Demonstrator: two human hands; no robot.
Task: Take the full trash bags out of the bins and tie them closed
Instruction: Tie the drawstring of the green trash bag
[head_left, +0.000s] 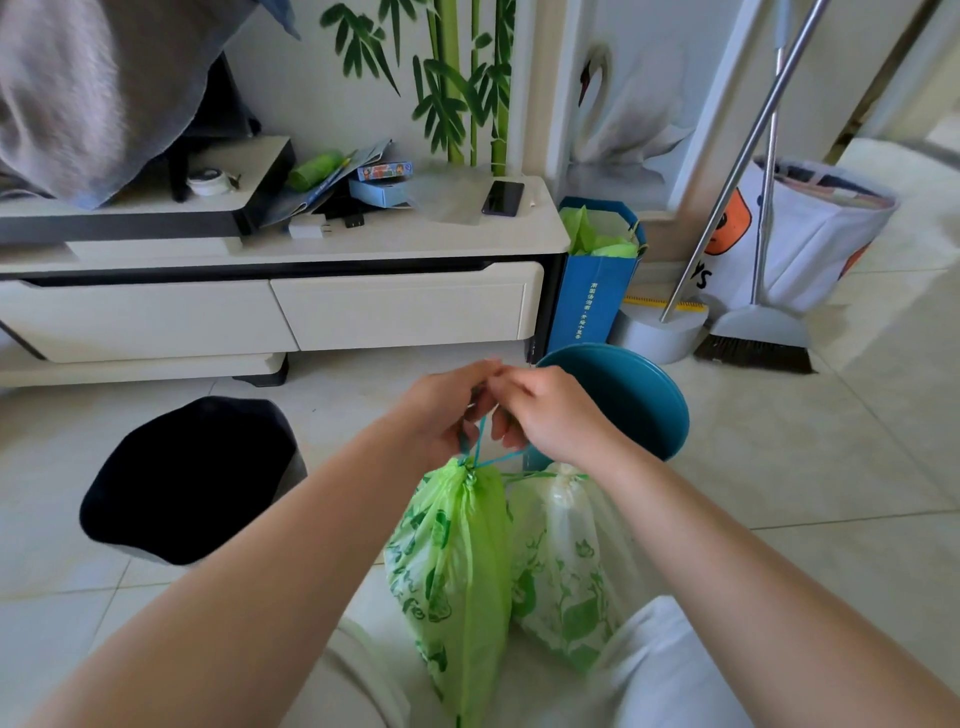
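Note:
A full green printed trash bag (457, 561) hangs in front of me, its neck gathered by a teal drawstring (480, 441). My left hand (447, 410) and my right hand (545, 410) meet just above it, each pinching the drawstring with curled fingers. Beside it on the right stands a second, paler green-printed bag (566, 566), its neck cinched shut. An empty teal bin (639, 400) lies tipped behind my right hand. At the left, a dark bin (192, 478) stands on the floor, its inside black.
A low white TV cabinet (405, 306) runs along the wall, holding a phone (503, 198) and boxes. To its right stand a blue paper bag (592, 291), a broom (758, 338) with dustpan, and a white printed bag (810, 234). Tiled floor stretches to the right.

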